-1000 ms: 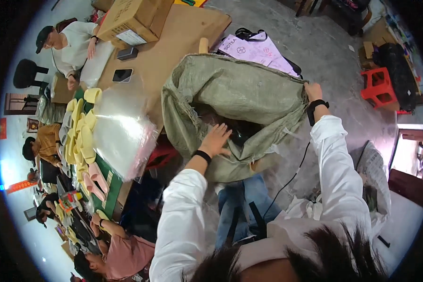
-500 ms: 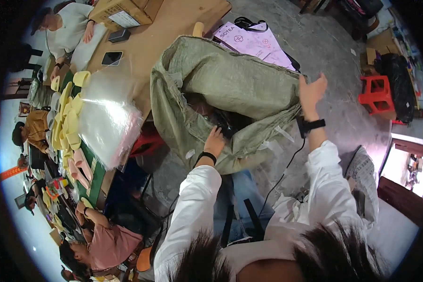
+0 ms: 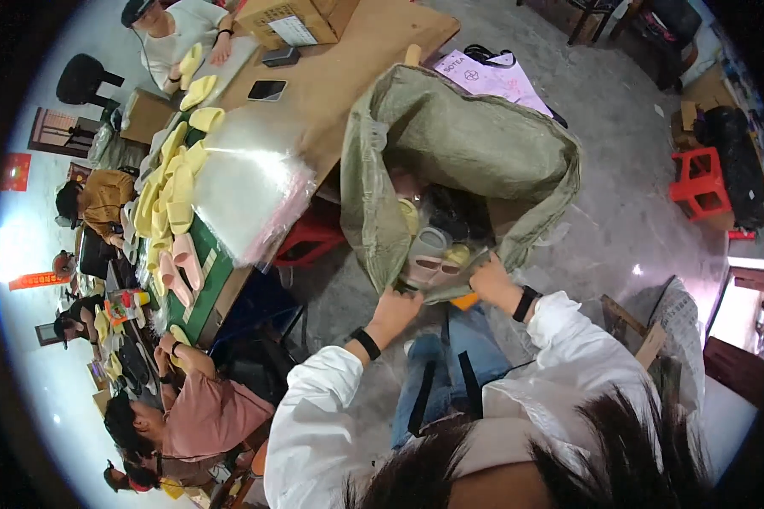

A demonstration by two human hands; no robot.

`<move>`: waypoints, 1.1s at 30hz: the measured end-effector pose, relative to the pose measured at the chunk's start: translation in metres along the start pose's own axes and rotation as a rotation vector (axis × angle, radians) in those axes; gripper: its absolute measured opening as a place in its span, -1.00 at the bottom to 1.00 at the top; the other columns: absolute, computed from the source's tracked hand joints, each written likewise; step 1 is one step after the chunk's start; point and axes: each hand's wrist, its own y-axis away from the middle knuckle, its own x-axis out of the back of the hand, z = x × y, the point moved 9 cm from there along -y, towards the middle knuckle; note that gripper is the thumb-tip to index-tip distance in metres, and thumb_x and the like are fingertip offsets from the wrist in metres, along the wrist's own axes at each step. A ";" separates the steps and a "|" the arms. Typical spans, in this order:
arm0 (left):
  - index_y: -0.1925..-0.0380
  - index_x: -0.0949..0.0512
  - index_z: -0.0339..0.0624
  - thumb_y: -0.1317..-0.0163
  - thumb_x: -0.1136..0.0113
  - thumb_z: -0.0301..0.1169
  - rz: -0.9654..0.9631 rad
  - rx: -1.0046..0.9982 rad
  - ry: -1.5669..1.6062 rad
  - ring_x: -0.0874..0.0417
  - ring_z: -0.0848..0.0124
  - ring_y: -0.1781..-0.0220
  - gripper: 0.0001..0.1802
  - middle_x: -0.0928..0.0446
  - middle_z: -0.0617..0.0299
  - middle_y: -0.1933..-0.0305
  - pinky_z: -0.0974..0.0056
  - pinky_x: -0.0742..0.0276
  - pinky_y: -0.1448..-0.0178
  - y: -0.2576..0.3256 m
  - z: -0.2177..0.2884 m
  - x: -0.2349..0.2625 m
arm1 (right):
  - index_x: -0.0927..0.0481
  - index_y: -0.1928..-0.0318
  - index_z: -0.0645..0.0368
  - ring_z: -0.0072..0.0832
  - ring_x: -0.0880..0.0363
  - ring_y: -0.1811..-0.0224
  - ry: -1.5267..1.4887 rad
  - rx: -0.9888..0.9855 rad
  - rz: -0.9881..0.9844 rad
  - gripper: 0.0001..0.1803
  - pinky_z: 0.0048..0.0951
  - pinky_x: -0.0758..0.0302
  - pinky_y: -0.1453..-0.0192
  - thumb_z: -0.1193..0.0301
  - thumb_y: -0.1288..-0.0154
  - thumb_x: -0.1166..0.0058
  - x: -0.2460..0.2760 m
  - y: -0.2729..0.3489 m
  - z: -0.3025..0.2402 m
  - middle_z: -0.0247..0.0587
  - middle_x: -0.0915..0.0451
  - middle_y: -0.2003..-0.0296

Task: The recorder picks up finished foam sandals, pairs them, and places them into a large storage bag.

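Both hands pinched the near rim of one green woven sack, left hand and right hand slightly apart, fingers curled on the cloth, some fingertips hidden. Sack stood open just beside the worktop's right edge. Inside: one grey slipper, pink slipper, bits of yellow, dark plastic wrapping; overlapped, full count not possible.

Writing: one lilac bag beyond the sack had dark lettering plus round emblem; one carton toward the worktop's far end had side print and one white label, too small to read.

Counts on worktop: one phone, one small dark box beside the carton, two pink slippers on a green mat. Yellow slippers overlapped toward the left edge, uncountable. Clear plastic bags lay stacked at the right edge. One red stool stood on the floor.
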 end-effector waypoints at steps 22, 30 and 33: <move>0.31 -0.46 -0.08 -0.04 -0.01 -0.45 0.448 0.079 -0.196 -0.52 0.17 0.41 -0.83 -0.46 0.16 0.57 0.02 -0.26 -0.10 0.046 -0.019 0.100 | -0.58 0.64 0.04 -0.29 -0.56 0.49 0.235 -0.393 0.262 -0.89 -0.11 -0.34 0.12 0.44 0.06 -0.02 0.073 0.092 -0.003 -0.23 -0.57 0.61; 0.40 -0.48 -0.12 -0.05 0.00 -0.39 0.342 -0.004 -0.223 -0.51 0.17 0.37 -0.87 -0.49 0.12 0.53 -0.05 -0.25 -0.16 0.062 -0.021 0.090 | -0.59 0.53 0.07 -0.28 -0.60 0.39 0.065 -0.195 0.046 -0.90 -0.19 -0.39 0.24 0.37 0.05 -0.03 0.057 0.083 -0.028 -0.26 -0.59 0.54; 0.35 -0.47 -0.15 -0.05 0.01 -0.38 0.280 0.006 -0.163 -0.51 0.15 0.35 -0.83 -0.49 0.09 0.50 -0.04 -0.27 -0.11 0.062 -0.021 0.087 | -0.61 0.30 0.12 -0.18 -0.59 0.26 -0.101 -0.096 -0.240 -0.74 -0.16 -0.41 0.16 0.26 -0.01 -0.08 0.047 0.075 -0.030 -0.10 -0.61 0.38</move>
